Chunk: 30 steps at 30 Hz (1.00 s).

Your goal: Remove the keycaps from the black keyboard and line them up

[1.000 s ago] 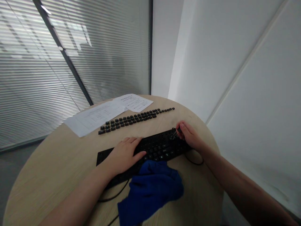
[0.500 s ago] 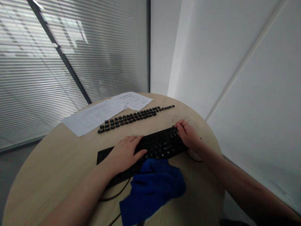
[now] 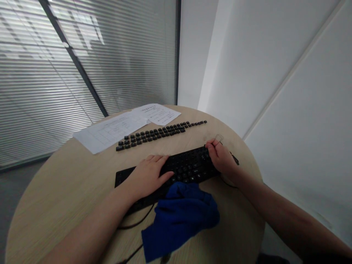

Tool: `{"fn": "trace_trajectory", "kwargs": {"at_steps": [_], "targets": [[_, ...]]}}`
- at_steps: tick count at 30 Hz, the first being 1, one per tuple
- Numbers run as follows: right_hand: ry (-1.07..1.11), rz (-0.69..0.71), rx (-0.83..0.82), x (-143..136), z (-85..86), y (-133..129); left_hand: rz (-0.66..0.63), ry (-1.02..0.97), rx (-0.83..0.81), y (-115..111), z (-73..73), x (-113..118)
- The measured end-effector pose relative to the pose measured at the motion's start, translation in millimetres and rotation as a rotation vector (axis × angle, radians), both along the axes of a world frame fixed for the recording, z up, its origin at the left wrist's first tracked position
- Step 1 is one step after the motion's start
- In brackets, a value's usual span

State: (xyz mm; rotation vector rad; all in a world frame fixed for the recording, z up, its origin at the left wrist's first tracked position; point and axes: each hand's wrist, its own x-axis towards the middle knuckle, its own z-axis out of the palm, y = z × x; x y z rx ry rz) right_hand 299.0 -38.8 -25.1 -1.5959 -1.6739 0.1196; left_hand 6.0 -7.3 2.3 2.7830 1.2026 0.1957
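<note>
A black keyboard (image 3: 189,165) lies at a slant on the round wooden table. Flat on its left part rests my left hand (image 3: 150,175), fingers spread. At the keyboard's far right corner, my right hand (image 3: 218,154) is closed around a thin wire tool (image 3: 219,138), whose loop sticks out above the fingers; the tool's other end is hard to make out. A crumpled blue cloth (image 3: 184,212) lies against the keyboard's near edge. Loose black keycaps (image 3: 154,135) stand in rows beyond the keyboard.
Printed paper sheets (image 3: 110,132) lie at the table's far left. A black cable (image 3: 137,222) runs from under the keyboard past the cloth. Near the right wrist is a small dark object (image 3: 235,160). A white wall and blinds stand behind the round table (image 3: 55,190).
The view has shifted slightly. Both hands keep nearly the same places on the keyboard, and more of the dark object by my right wrist shows.
</note>
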Motion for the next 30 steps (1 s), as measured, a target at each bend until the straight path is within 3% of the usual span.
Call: {"fn": "trace_trajectory", "kwargs": {"at_steps": [23, 30], "targets": [[-0.119, -0.007, -0.046, -9.2, 1.1, 0.7, 0.008, -0.048, -0.02, -1.8, -0.4, 0.1], [0.05, -0.051, 0.01, -3.8, -6.2, 0.7, 0.018, -0.038, -0.022, -0.3, -0.6, -0.8]]}}
